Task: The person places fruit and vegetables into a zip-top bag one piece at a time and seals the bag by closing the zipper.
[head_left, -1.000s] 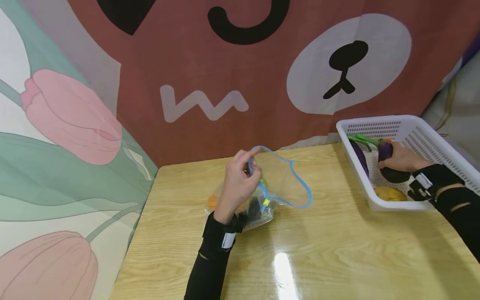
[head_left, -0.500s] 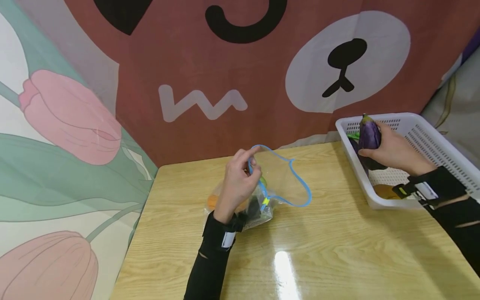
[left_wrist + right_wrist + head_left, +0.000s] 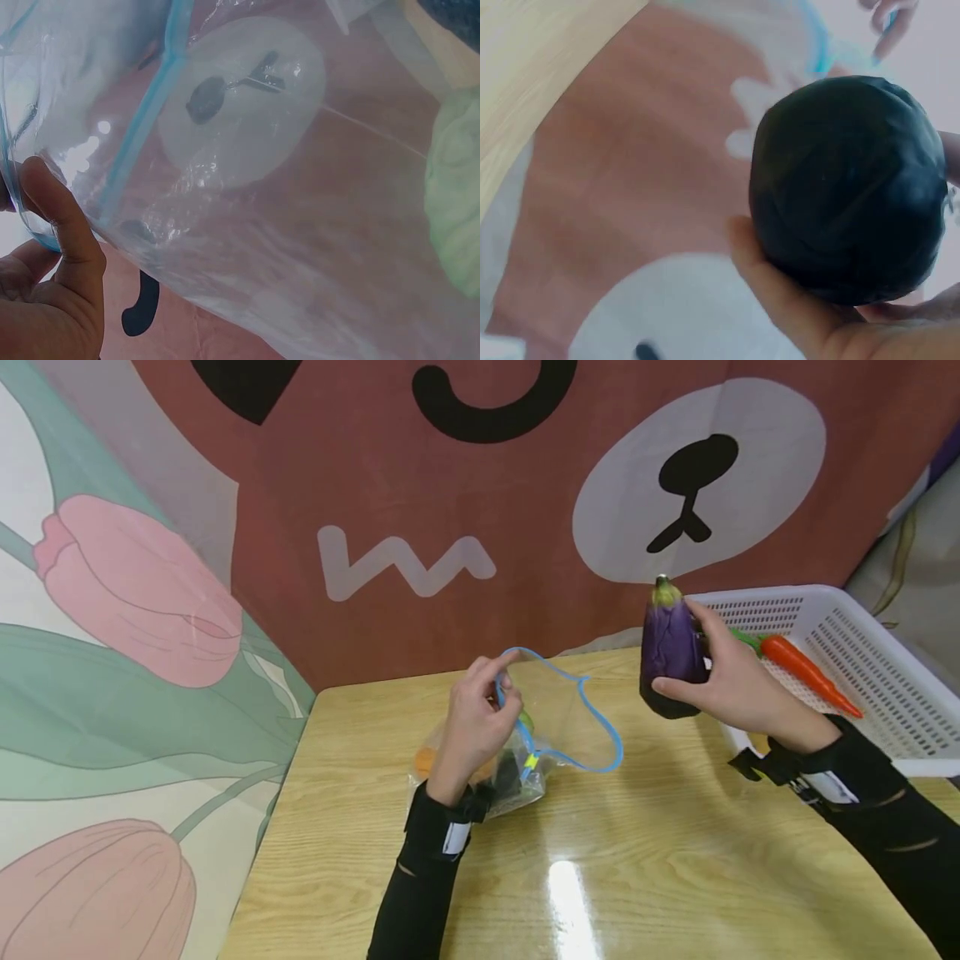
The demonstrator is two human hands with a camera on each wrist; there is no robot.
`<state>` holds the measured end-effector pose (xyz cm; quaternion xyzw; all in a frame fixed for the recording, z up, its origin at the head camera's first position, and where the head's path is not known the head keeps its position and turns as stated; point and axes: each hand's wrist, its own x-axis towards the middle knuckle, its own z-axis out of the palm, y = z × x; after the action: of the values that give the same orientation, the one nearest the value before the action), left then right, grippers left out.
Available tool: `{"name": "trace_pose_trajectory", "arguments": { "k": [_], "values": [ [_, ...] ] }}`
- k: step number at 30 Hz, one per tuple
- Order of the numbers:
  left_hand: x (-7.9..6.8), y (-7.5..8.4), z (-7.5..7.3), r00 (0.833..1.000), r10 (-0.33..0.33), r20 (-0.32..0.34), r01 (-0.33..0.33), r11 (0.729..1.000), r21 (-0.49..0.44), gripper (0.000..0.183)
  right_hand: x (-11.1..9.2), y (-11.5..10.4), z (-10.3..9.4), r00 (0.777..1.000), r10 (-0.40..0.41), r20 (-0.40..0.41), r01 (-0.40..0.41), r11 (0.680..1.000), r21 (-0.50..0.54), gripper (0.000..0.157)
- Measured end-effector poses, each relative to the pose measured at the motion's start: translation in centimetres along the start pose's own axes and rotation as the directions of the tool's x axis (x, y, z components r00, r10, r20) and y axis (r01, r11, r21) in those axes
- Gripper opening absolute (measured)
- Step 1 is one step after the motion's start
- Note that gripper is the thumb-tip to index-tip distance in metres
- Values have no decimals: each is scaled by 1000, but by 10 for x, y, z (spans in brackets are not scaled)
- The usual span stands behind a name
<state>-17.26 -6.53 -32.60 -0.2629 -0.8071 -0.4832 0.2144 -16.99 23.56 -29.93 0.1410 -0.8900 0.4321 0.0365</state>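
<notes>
My left hand (image 3: 482,722) pinches the blue-edged rim of a clear zip bag (image 3: 566,714), whose mouth gapes toward the right. A yellow-green slider (image 3: 531,762) sits on the blue seal. Inside the bag lie an orange item (image 3: 425,763), a dark item and a pale green one (image 3: 457,195), partly hidden by the hand and the film. To the right, my right hand (image 3: 731,681) grips a purple eggplant (image 3: 671,647) around its body, stem up, between the bag and the basket. In the right wrist view the eggplant's dark rounded end (image 3: 847,191) fills the foreground.
A white plastic basket (image 3: 900,702) stands at the right of the wooden table (image 3: 337,877). It holds a carrot (image 3: 810,675), something green (image 3: 746,641) and a yellow item (image 3: 759,742) mostly behind the right wrist. A printed cloth (image 3: 375,635) hangs behind the table.
My right hand has lifted the eggplant out of the basket and carried it left toward the bag. The carrot in the basket has come into view. My left hand stays on the bag's rim.
</notes>
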Motion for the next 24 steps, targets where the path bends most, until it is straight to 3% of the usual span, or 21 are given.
{"name": "trace_pose_trajectory", "arguments": {
  "k": [3,5,8,10,11,13,18,24],
  "values": [
    [1,2,1,1000,6,0,-6,1000,-3,39,-5,-11,10,995,-94,-40,97,991,90,98],
    [1,2,2,1000,5,2,-5,1000,-10,39,-8,-18,17,982,-174,-68,184,962,202,93],
    [0,3,3,1000,0,8,1,1000,-17,38,-9,-27,29,952,-282,-118,306,869,388,88],
    [0,3,3,1000,-2,10,2,1000,-18,38,-8,-32,39,935,-327,-135,350,799,489,86],
    [0,3,3,1000,-3,11,3,1000,-18,38,-8,-34,44,930,-339,-139,361,781,510,85],
    [0,3,4,1000,-3,10,3,1000,-17,39,-6,-37,54,931,-343,-126,359,792,493,84],
    [1,4,4,1000,-7,2,7,1000,-16,41,-2,-36,75,928,-372,-29,364,885,290,86],
    [0,3,4,1000,0,-6,0,1000,-23,42,8,-30,95,899,-429,86,417,900,127,90]
  ]
}}
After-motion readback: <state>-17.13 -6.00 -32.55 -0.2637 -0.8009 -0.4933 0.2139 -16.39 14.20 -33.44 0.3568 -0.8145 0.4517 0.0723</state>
